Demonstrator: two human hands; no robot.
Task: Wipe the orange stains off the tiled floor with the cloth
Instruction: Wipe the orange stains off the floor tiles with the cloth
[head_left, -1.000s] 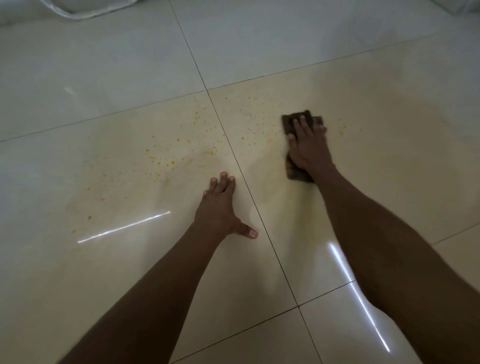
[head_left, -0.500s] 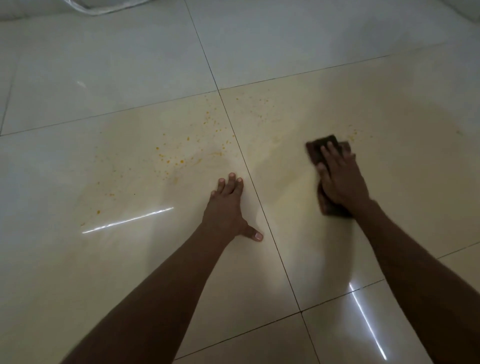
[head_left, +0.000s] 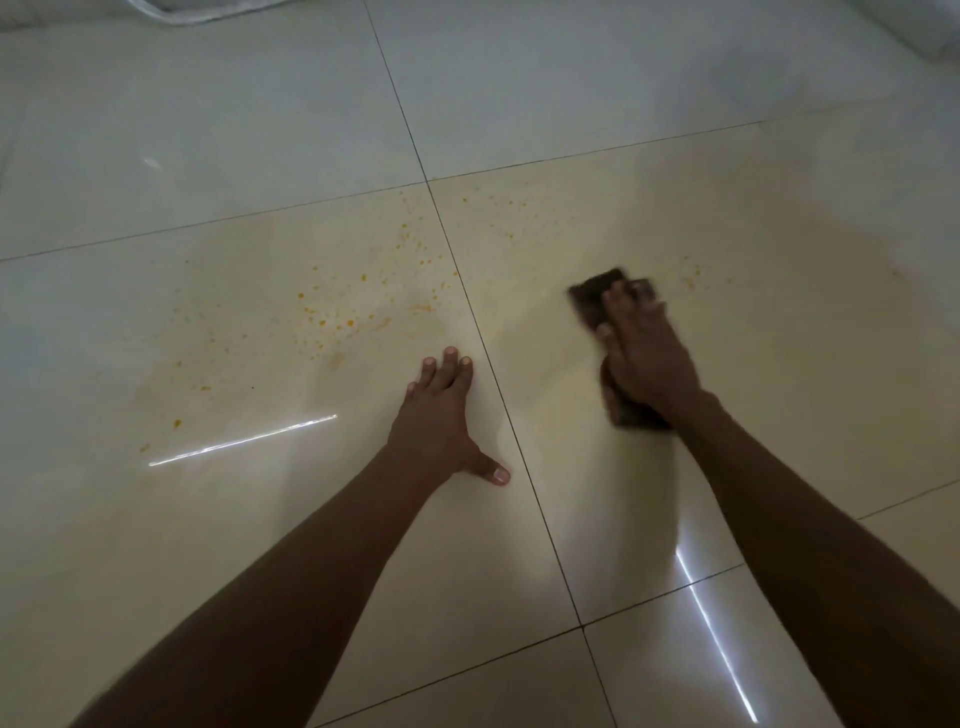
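We look down at a glossy tiled floor (head_left: 779, 218) of large pale tiles split by thin dark grout lines (head_left: 498, 374). Our right hand (head_left: 647, 358) lies flat on a dark brown cloth (head_left: 589, 299), palm down, fingers laid forward and pressing it against the tile to the right of the long grout line; the grip is a flat press with fingers close together, not a pinch. The cloth shows past the fingertips on the far side and again under the wrist on the near side, and both hand and cloth look slightly blurred. Our left hand (head_left: 439, 415) rests flat on the tile to the left of that grout line, fingers together pointing far, thumb spread out toward the right, holding nothing.

The orange stains (head_left: 337, 317) lie as scattered specks on the left tile, far and left of the left hand, with more drops trailing toward the near left. Fainter specks (head_left: 511, 218) sit on the right tile, far from the cloth, and a few specks (head_left: 693, 275) lie just right of the cloth. Two bright streaks of light (head_left: 244, 441) reflect off the floor.
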